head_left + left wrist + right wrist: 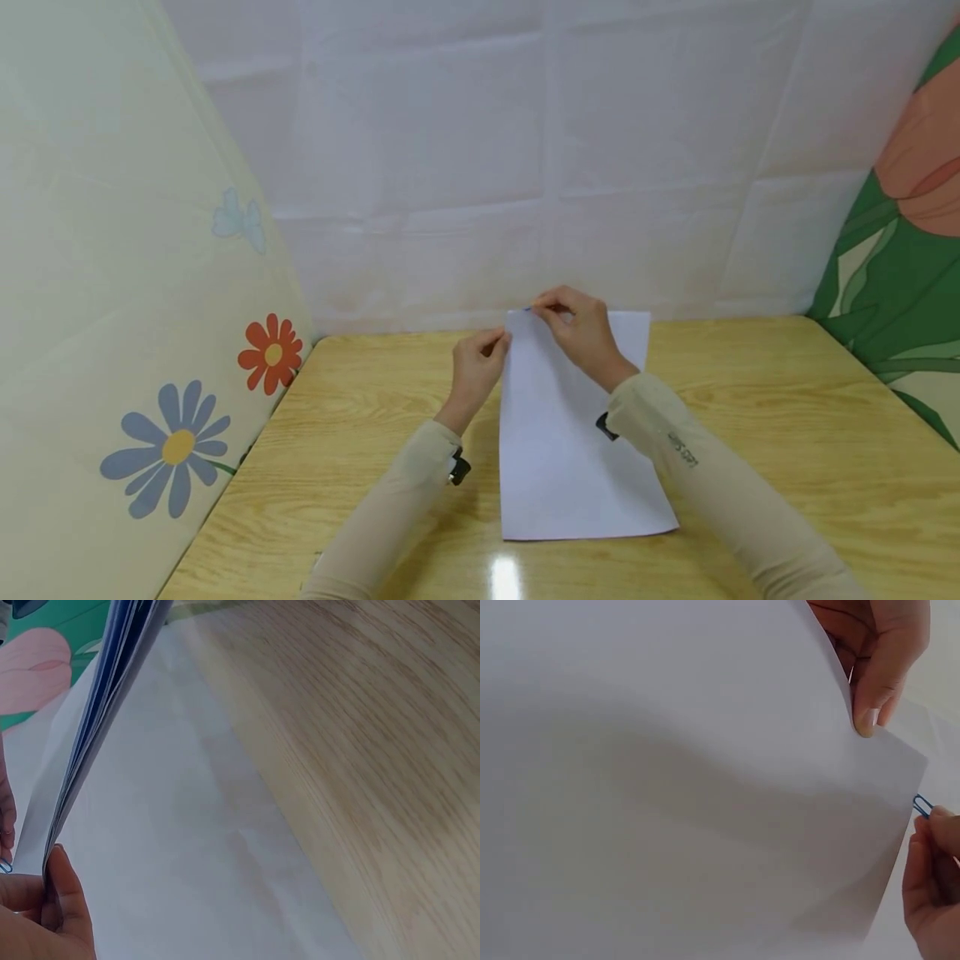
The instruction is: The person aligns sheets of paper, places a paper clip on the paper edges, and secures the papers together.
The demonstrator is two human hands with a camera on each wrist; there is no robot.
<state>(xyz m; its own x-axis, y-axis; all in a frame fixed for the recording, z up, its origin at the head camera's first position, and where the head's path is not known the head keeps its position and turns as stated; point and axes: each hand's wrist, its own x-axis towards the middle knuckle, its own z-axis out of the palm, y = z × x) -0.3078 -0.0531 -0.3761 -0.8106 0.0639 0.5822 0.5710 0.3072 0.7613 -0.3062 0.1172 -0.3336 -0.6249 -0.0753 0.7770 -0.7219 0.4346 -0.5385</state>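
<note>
A stack of white paper sheets is held up over the table, its several edges fanned slightly apart in the left wrist view. My left hand pinches the stack's left edge near the top corner, thumb on the near face. Between the thumb and fingers of my right hand is a blue paper clip. The clip's looped end is right at the top edge of the paper, close to the corner that my left hand holds.
A wood-grain table lies under the paper. Behind it hangs a creased white cloth. On the left stands a cream panel with printed flowers, on the right a green panel with a large pink flower.
</note>
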